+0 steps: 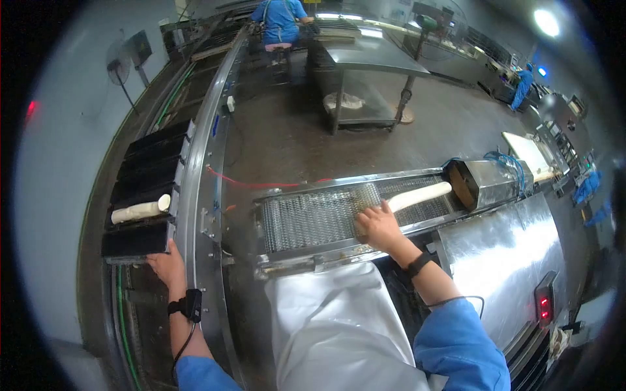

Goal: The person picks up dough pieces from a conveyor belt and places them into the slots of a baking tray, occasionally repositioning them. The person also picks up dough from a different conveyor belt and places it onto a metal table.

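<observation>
At the lower left, my left hand (167,264) has its fingers at the near corner of a set of black trays (135,241), thumb up against the edge. One tray further back holds a pale dough roll (140,210). My right hand (379,227) rests over the metal mesh conveyor (300,218), fingers curled down by the near end of a long dough roll (420,195). Its fingertips are partly hidden, and I cannot make out whether they grip the roll. The roll's far end lies by the opening of a metal housing (499,182).
A steel rail (195,163) runs between the tray line and the mesh conveyor. Behind stands a steel table (375,57). A person in blue (280,23) sits at the far line; another person (522,88) stands far right. A shiny metal panel (502,260) lies at right.
</observation>
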The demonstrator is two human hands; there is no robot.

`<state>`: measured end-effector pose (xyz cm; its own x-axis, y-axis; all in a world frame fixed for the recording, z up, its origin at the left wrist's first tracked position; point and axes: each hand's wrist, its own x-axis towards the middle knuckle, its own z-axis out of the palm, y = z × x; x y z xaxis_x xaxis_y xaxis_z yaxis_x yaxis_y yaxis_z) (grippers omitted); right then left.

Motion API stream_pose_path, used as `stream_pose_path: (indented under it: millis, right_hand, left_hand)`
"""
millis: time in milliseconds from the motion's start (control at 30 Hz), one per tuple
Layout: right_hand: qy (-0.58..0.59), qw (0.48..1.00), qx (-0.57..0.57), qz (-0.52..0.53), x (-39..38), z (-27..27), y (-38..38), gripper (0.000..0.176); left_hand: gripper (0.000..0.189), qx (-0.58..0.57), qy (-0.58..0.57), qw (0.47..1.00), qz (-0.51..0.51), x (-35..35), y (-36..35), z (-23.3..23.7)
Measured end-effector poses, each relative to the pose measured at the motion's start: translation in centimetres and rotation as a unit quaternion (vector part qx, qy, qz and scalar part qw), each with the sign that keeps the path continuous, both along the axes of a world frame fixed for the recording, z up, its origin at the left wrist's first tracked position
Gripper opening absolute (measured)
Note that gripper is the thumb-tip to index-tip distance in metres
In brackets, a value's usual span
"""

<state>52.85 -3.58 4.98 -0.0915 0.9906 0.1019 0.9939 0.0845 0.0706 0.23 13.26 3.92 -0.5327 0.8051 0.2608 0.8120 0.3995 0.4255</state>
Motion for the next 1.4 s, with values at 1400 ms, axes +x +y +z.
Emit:
stream_pose_path:
  millis: [1400]
  right_hand:
    - [0.062,0.877,0.158,-0.45,12.2,-5.8,-3.5,0.079]
  left_hand:
    - [0.101,-0.058,-0.014,0.998,0.002,1.6,-1.1,2.0]
